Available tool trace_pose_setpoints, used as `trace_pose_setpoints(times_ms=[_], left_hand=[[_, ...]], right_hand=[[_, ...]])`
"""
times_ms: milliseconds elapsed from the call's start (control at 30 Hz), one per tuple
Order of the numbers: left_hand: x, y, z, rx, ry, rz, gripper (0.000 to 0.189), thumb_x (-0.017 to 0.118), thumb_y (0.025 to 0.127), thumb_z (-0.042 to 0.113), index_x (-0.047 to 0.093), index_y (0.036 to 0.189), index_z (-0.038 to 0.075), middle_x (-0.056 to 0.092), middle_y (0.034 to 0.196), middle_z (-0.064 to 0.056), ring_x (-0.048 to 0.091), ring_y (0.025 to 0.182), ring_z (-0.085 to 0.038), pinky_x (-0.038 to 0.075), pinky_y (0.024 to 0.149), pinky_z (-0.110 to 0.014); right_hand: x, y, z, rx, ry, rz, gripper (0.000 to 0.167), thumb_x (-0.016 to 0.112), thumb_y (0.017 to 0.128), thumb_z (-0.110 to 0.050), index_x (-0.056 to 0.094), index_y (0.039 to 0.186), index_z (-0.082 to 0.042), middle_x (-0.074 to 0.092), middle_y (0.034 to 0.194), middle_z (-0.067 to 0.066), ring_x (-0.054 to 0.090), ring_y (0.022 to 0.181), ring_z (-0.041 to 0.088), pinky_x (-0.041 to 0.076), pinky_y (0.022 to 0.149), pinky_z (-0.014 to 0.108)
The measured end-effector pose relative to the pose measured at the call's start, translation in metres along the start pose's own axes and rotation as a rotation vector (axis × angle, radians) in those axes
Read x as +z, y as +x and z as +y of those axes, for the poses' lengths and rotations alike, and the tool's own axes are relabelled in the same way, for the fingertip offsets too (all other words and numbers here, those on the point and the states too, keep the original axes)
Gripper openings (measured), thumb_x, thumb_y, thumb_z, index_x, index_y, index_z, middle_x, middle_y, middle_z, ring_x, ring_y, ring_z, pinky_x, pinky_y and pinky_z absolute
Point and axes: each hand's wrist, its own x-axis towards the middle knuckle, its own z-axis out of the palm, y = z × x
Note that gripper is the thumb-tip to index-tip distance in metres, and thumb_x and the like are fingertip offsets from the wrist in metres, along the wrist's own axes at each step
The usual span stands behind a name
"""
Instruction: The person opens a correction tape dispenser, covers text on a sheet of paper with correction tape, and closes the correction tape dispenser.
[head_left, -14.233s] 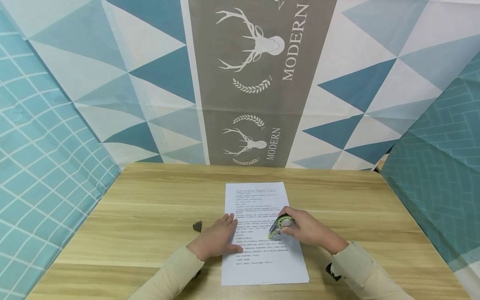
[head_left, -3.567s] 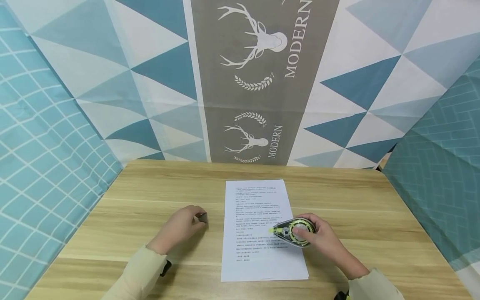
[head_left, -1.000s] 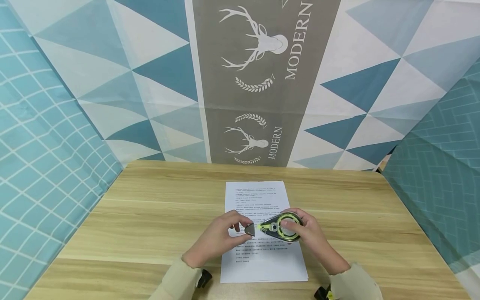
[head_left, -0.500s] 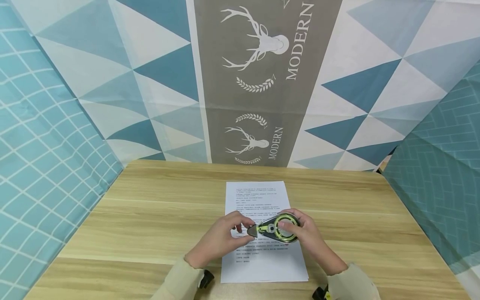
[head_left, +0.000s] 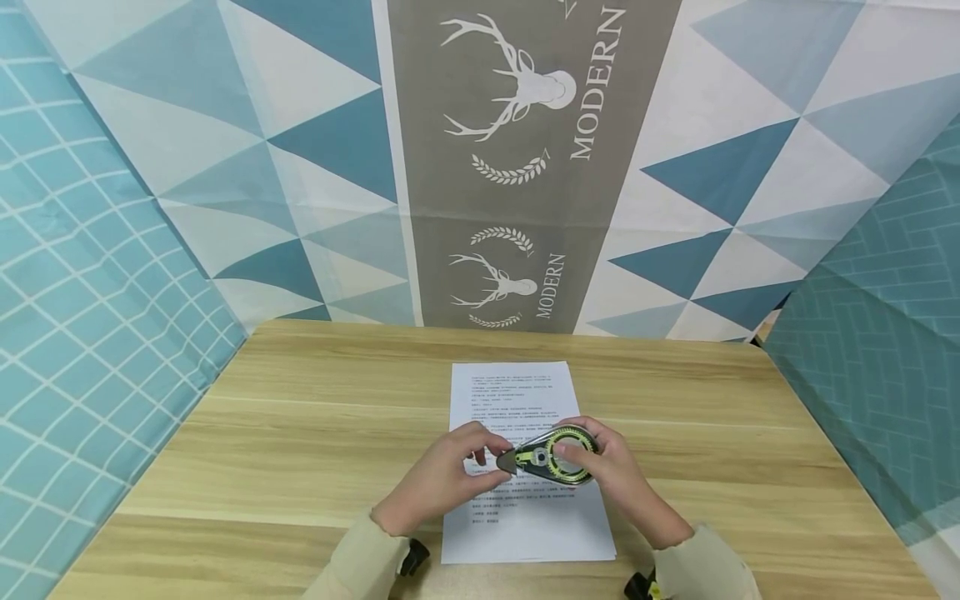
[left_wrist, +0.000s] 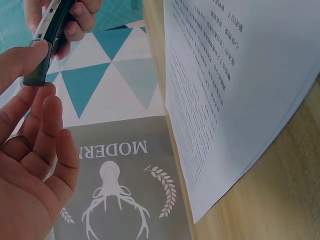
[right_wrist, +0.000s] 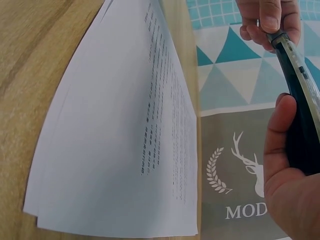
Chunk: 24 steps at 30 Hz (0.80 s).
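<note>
A correction tape dispenser [head_left: 551,457] with a clear, black and yellow-green body is held in my right hand [head_left: 611,467], thumb on its round face. Its narrow tip points left and sits in a dark grey cap [head_left: 507,461]. My left hand [head_left: 442,479] pinches that cap between thumb and fingers. Both hands are above a stack of printed paper [head_left: 528,533]. In the left wrist view the cap [left_wrist: 36,76] is between thumb and fingertips; in the right wrist view the dispenser [right_wrist: 300,115] appears edge-on, with the cap at its far end.
The paper lies on a wooden table [head_left: 300,450]. Behind the table stands a patterned cloth backdrop [head_left: 510,167] with deer heads and triangles. Dark wrist devices [head_left: 412,557] show below the sleeves.
Earlier the cap lay on the table left of the paper, and the left hand picked it up. Within the last second it moved right onto the dispenser's tip, closing the gap.
</note>
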Motion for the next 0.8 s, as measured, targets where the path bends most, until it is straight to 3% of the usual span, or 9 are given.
trace_pose_setpoints(times_ms=[333,467,800], left_hand=[[0.0009,-0.0008,0.0013,-0.004,0.002,-0.011,0.026,0.073,0.081,0.022,0.068,0.107,0.018,0.061,0.094,0.01,0.056,0.079,-0.009,0.051,0.07,-0.021],[0.0013,-0.0006,0.0014,-0.02,-0.01,-0.014,0.025,0.072,0.081,0.021,0.069,0.106,0.017,0.061,0.095,0.01,0.059,0.08,-0.013,0.051,0.071,-0.019],[0.0056,-0.0004,0.0,-0.012,0.008,-0.01,0.025,0.071,0.083,0.023,0.07,0.107,0.017,0.061,0.095,0.01,0.058,0.08,-0.009,0.05,0.07,-0.016]], right_hand=[[-0.0001,-0.002,0.0004,-0.027,-0.04,-0.004,0.035,0.062,0.089,-0.016,0.053,0.117,0.004,0.062,0.099,0.008,0.063,0.08,0.01,0.056,0.069,0.025],[0.0012,-0.0023,0.0007,-0.027,-0.059,0.013,0.035,0.063,0.088,-0.016,0.054,0.116,0.003,0.062,0.1,0.01,0.063,0.081,0.011,0.055,0.069,0.024],[0.0037,-0.0035,0.0019,-0.018,-0.085,0.062,0.035,0.065,0.087,-0.015,0.055,0.115,0.002,0.062,0.101,0.012,0.061,0.081,0.01,0.055,0.07,0.025]])
